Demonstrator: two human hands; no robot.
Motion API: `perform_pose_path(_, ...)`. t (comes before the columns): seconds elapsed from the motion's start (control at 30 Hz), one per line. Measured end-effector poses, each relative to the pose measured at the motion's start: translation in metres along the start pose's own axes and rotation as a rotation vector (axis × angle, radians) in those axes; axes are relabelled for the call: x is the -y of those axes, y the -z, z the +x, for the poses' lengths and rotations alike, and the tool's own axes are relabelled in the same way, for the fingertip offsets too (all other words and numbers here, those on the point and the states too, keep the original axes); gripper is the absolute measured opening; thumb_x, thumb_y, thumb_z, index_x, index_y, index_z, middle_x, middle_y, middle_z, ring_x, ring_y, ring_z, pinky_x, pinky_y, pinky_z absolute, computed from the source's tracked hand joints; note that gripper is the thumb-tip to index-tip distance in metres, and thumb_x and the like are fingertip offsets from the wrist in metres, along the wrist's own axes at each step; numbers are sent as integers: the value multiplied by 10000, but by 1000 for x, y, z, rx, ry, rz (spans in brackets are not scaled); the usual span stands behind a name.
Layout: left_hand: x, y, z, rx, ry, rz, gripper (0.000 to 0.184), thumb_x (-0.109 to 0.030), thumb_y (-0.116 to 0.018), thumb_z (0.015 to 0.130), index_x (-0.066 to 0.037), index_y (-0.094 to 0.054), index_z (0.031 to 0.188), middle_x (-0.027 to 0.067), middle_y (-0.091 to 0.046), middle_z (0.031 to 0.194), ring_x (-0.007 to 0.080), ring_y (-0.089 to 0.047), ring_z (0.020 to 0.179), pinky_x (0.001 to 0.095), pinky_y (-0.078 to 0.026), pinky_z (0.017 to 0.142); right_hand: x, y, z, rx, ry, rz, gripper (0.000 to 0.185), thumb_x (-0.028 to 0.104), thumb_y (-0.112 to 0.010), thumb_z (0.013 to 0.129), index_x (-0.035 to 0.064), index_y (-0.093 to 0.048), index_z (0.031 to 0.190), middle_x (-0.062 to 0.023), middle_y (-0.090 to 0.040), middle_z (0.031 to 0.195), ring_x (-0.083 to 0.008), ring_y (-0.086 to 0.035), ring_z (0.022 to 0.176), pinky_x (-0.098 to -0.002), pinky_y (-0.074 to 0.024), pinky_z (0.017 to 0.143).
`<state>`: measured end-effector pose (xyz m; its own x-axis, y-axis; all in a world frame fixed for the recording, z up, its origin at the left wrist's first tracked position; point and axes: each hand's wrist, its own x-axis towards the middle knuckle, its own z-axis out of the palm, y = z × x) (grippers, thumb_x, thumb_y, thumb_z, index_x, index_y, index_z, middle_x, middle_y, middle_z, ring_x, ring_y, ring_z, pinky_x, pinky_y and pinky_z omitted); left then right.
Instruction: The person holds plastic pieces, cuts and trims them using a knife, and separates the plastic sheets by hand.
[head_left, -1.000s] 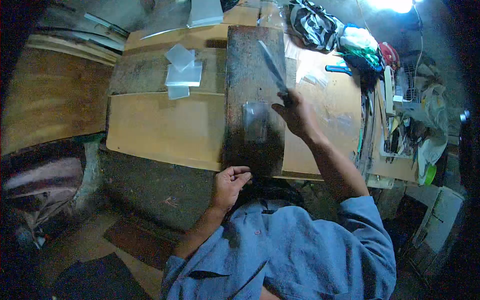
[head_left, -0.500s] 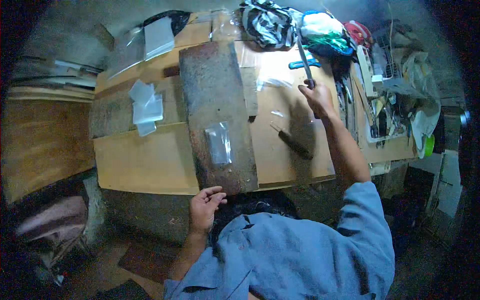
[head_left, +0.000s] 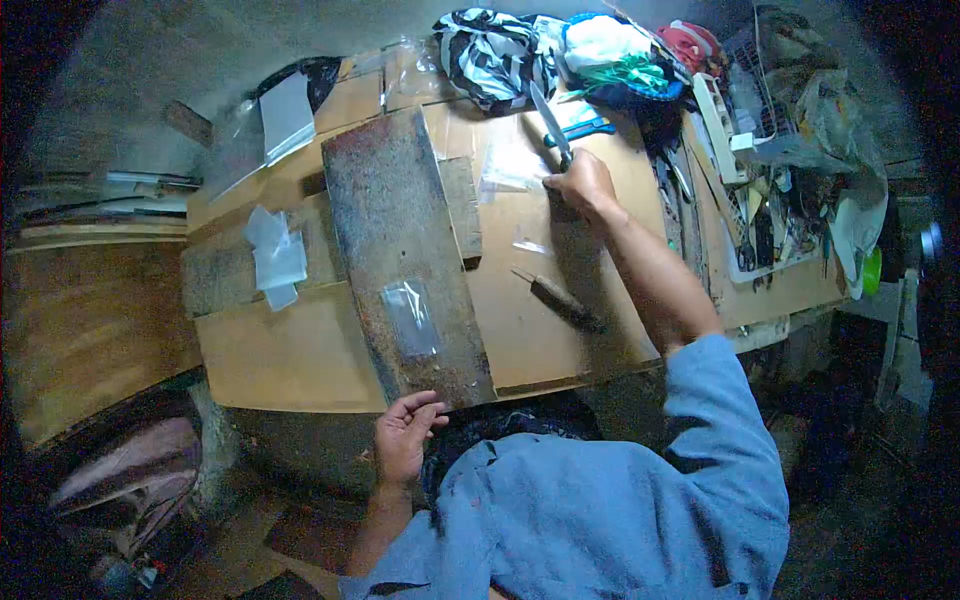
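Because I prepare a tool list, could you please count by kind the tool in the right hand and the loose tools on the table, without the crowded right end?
Knife, in the right hand: 1
Blue-handled tool: 1
Dark-handled tool: 1
Total: 3

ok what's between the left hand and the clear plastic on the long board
The head view shows just the near end of the long board between the left hand and the clear plastic.

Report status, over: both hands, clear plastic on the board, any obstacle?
Right hand gripping knife. Left hand near board. Clear plastic on board, nothing covering it.
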<state>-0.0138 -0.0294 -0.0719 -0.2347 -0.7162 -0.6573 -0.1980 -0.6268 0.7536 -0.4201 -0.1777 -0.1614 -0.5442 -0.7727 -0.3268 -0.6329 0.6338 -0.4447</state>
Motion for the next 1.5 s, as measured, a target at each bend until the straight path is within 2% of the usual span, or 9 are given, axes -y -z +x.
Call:
perform_pose_path(0.33,-9,-26,-15,-53,16,16,261,-159,-604,874,9,-578,1072,87,-672,925,132,-657,773,198,-448,604,-15,-11,14,-120,105,46,237,199,-674,680,2,-635,806,-220,-644,803,-357,-632,819,-427,-476,759)
perform_pose_path(0.4,-10,-31,-19,-51,15,24,264,-158,-607,872,9,-577,1074,90,-672,926,134,-656,775,199,-448,607,-13,-7,15,22,30,73,343,202,-689,674,-1,-619,941,-228,-628,958,-360,-607,928,-437,-469,832)
perform_pose_path(0.53,-1,-34,-28,-57,11,19,274,-166,-599,876,7,-569,1085,96,-669,940,147,-658,786,217,-467,623,-10,-10,12,-12,197,28,516,307,-758,648,37,-556,1038,-190,-618,980,-343,-587,935,-421,-464,808)
perform_pose_path(0.83,-9,-41,-44,-112,29,106,298,-185,-595,878,12,-561,1098,109,-665,958,169,-659,801,237,-485,653,25,-20,19,53,293,9,593,307,-803,634,69,-517,1096,-232,-554,1064,-393,-577,987,-466,-485,824)
perform_pose_path(1.1,-8,-41,-50,-126,22,88,315,-214,-595,881,8,-560,1101,114,-661,961,175,-657,815,241,-481,664,19,-44,52,27,309,-5,479,245,-804,591,20,-594,958,-220,-614,955,-358,-584,955,-440,-463,818)
perform_pose_path(1.13,-6,-41,-50,-128,13,83,315,-216,-594,881,8,-561,1100,114,-662,962,175,-657,815,241,-481,663,18,-43,52,40,338,15,353,192,-757,607,16,-621,881,-215,-638,868,-352,-612,888,-433,-471,792)
perform_pose_path(1.27,-5,-42,-54,-128,2,77,314,-217,-595,881,6,-561,1100,112,-662,970,173,-656,817,240,-480,663,20,-35,49,120,318,16,238,132,-633,677,26,-639,891,-224,-631,932,-358,-611,922,-448,-482,815)
perform_pose_path(1.43,1,-38,-55,-113,-12,18,312,-208,-602,876,0,-560,1105,112,-662,977,168,-654,818,240,-481,667,21,3,22,72,257,219,231,152,-633,680,-4,-607,847,-167,-642,738,-276,-640,731,-372,-487,672)
perform_pose_path(1.5,1,-37,-55,-102,-12,3,306,-200,-601,877,-4,-560,1108,112,-662,979,164,-653,822,240,-481,670,8,10,23,198,183,384,236,129,-651,713,15,-547,892,-57,-520,594,-137,-510,489,-299,-413,431)
